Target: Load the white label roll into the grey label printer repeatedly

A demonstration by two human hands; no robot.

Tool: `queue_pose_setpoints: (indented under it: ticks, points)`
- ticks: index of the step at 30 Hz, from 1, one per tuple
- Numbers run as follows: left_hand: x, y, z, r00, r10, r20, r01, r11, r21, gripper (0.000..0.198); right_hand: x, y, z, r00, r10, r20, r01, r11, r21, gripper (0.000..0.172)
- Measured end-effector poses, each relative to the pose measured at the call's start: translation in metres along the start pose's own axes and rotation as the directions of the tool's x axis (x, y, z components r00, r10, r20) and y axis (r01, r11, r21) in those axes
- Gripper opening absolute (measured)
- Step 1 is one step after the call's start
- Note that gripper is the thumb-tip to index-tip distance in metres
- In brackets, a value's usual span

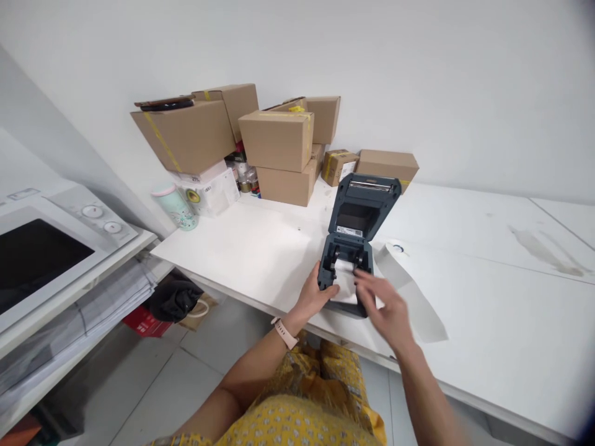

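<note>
A dark grey label printer (348,243) stands near the table's front edge with its lid tilted up and back. White label paper (345,284) lies inside it, coming forward over the lower part. My left hand (315,293) holds the printer's left side, its thumb on the paper's left edge. Over the right side is my right hand (385,303), slightly blurred, its fingertips at the paper's right edge; whether they pinch it is hard to make out. A strip of pale backing paper (411,294) curls on the table right of the printer.
Cardboard boxes (279,139) are stacked along the wall behind the white table (260,248). A mint green tumbler (176,207) stands at the table's left end, beside a white box (209,191). Farther left is a microwave (60,241) on a shelf unit.
</note>
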State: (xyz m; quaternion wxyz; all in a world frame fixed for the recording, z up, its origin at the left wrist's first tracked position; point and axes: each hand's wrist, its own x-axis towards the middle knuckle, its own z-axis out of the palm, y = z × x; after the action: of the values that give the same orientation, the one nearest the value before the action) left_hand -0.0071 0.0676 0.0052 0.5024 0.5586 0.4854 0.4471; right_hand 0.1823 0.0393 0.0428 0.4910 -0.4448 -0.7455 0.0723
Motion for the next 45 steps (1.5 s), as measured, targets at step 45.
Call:
queue_pose_setpoints:
  ticks: [45]
  points:
    - [-0.015, -0.003, 0.017, 0.99, -0.047, -0.136, 0.028, 0.99, -0.141, 0.081, -0.035, 0.036, 0.036, 0.779, 0.626, 0.036, -0.551, 0.655, 0.517, 0.08]
